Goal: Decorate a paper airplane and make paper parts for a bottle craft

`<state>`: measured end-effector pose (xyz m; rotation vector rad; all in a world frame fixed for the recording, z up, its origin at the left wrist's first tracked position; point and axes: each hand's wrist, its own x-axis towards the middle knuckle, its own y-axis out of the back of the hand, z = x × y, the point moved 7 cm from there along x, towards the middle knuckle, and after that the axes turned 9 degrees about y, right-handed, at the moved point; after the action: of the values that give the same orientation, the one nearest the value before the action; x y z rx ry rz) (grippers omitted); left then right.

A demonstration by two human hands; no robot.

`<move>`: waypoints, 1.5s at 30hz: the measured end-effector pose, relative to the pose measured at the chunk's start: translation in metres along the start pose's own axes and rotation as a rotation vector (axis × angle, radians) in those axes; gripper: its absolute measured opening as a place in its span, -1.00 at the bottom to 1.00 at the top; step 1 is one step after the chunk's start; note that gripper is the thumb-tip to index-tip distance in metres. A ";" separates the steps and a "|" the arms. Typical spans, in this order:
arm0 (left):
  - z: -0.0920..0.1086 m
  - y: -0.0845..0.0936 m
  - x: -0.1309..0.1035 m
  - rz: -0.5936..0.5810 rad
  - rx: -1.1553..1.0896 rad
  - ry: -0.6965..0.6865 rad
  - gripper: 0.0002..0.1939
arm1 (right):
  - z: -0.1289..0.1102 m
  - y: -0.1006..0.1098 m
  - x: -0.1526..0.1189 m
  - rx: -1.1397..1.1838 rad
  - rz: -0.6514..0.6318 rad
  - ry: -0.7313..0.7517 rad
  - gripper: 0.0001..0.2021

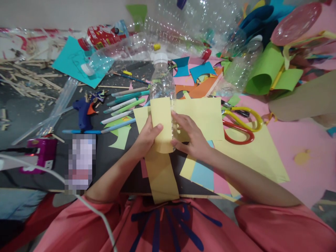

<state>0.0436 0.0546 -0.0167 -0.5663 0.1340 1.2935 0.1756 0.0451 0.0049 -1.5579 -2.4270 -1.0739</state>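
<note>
- Clear, white-capped bottle point(160, 77) between the hands over the table point(106, 150), yellow paper point(162, 115) against its front.
- Left hand point(149, 135) grips paper and bottle together.
- Right hand point(193, 134), half open, touches the bottle's side.
- Red-labelled bottle point(105, 36) lies behind.

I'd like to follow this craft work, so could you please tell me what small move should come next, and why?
Perhaps the right hand should press the yellow paper's right edge against the bottle: the left hand has its thumb on the paper's front, clear plastic shows beside that edge, and the right fingertips are right there.
</note>
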 end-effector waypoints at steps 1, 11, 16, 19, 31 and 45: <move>0.000 0.000 0.000 0.000 -0.005 0.000 -0.20 | 0.001 0.000 0.000 -0.019 -0.004 -0.007 -0.29; -0.001 0.003 0.003 0.036 -0.069 0.070 -0.32 | 0.002 -0.001 -0.004 -0.019 -0.035 -0.028 -0.47; -0.006 0.003 0.006 -0.003 -0.216 0.127 -0.38 | 0.006 0.001 -0.003 0.067 -0.002 -0.024 -0.49; -0.006 0.001 0.004 -0.010 -0.227 0.117 -0.40 | 0.007 0.005 -0.002 0.069 0.055 -0.013 -0.56; 0.004 0.000 -0.004 0.001 -0.141 0.088 -0.41 | -0.008 0.014 0.001 -0.225 0.027 0.222 -0.52; 0.006 -0.001 -0.001 -0.020 -0.126 0.051 -0.38 | 0.006 0.024 -0.001 -0.170 0.172 0.057 -0.65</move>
<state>0.0433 0.0565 -0.0113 -0.7068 0.0893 1.2750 0.1974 0.0532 0.0122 -1.7222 -2.1681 -1.2999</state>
